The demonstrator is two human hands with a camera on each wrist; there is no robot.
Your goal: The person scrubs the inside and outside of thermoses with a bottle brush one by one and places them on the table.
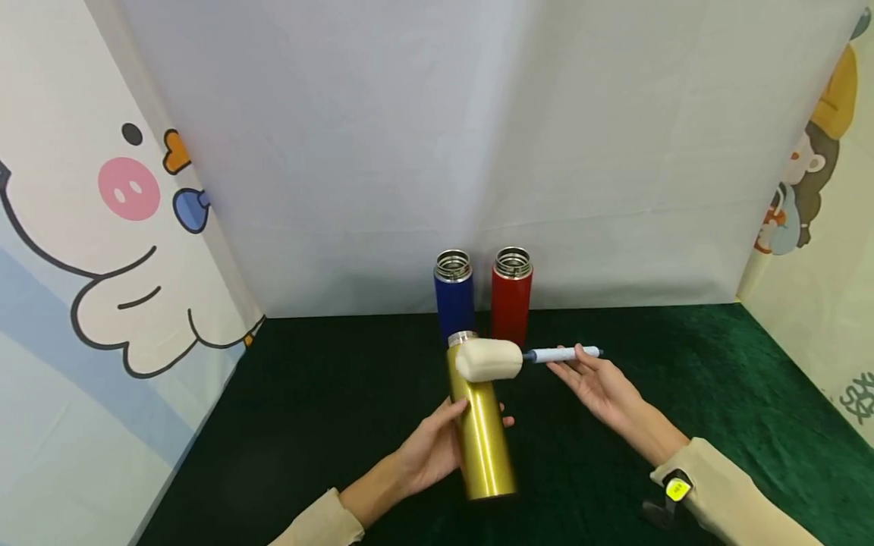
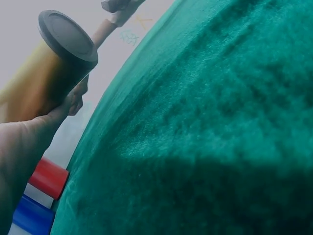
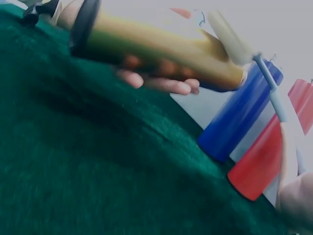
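Note:
My left hand grips a shiny gold bottle around its middle, holding it up off the cloth and tilted. In the left wrist view the dark base of the gold bottle faces the camera. With thumb and fingertips, my right hand pinches the pale blue handle of a sponge bottle brush. The brush lies level, its cream sponge head overlapping the upper part of the gold bottle just below the steel neck. In the right wrist view, the sponge head is against the bottle's side near the mouth.
Behind the hands, a blue bottle and a red bottle stand upright side by side, both without lids. Dark green cloth covers the table. A white curtain hangs at the back, with printed panels on both sides.

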